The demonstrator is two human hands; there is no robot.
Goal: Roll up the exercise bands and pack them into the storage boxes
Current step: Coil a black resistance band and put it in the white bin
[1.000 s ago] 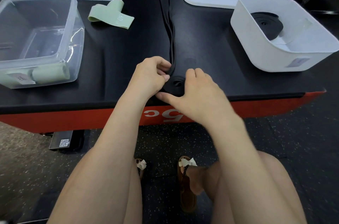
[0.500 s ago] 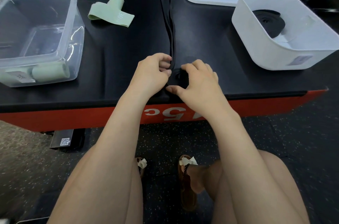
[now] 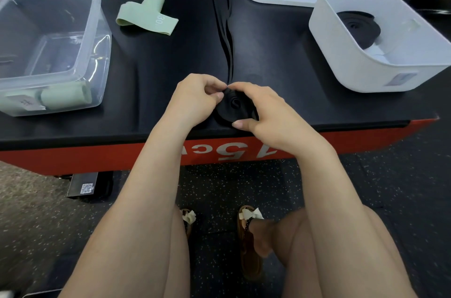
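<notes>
Both hands curl round the black coil (image 3: 233, 106): left hand (image 3: 195, 99) pinches its top-left edge w/ thumb & fingers, right hand (image 3: 264, 108) cups the right side, thumb under the near rim, so the flat rubbery spiral sits between the fingertips at the table (image 3: 280, 58) front edge. Its loose tail (image 3: 225, 24), a thin matte strip, runs straight away from the fingers. Far left: green band (image 3: 147, 16), soft & folded, plus clear box (image 3: 48, 49) w/ green roll (image 3: 66, 97); far right: white bin (image 3: 366, 54) w/ another black coil (image 3: 358, 28).
</notes>
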